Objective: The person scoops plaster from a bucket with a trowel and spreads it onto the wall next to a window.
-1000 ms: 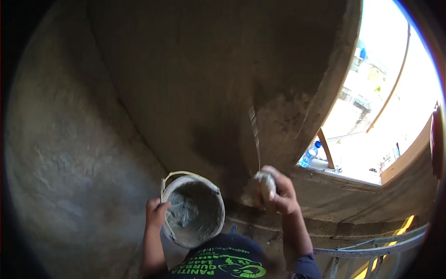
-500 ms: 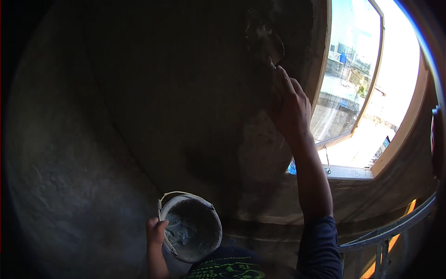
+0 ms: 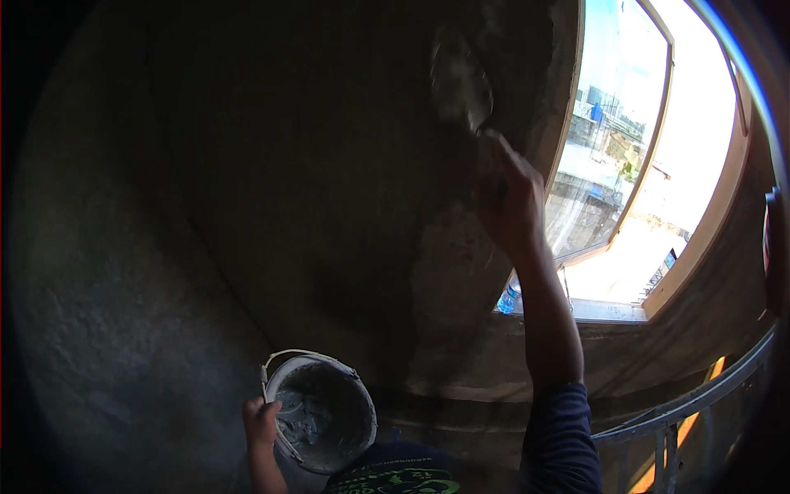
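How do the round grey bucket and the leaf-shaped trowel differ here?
The round grey bucket is hollow and broad; the leaf-shaped trowel has a narrower, flat-looking blade. The bucket sits low, in the left hand; the trowel is up high, in the right hand. Both are hand-held.
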Demonstrator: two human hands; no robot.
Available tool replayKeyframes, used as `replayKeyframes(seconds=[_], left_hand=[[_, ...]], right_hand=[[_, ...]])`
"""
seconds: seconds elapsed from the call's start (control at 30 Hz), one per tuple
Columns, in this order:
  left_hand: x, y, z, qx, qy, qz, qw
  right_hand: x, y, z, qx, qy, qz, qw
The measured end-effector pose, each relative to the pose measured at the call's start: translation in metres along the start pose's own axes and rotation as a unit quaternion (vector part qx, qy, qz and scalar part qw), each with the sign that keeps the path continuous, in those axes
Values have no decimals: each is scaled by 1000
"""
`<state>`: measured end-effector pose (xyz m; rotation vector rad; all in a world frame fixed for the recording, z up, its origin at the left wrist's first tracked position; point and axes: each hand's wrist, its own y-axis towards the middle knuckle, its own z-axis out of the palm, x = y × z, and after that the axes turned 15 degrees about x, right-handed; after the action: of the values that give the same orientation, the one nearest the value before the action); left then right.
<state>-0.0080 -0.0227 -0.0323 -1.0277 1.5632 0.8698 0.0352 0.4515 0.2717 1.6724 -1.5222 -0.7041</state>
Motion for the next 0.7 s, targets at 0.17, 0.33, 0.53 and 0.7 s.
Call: replayKeyframes(seconds=[0.17,0.33,0.53,0.7], left_hand=[[4,4,5,2,6,-1,1000],[10,3,-2,-5,-7,-21,1000],[18,14,-3,4,1,-5,1000],[17,13,-4,13,-24,-3,1000]], right_hand=[[-4,35,-16,34,-104,86,990],[13,-23,13,171,-87,123,974],[11,-44,19,60,-21,66,996],[15,4,-5,5,-87,112,990]])
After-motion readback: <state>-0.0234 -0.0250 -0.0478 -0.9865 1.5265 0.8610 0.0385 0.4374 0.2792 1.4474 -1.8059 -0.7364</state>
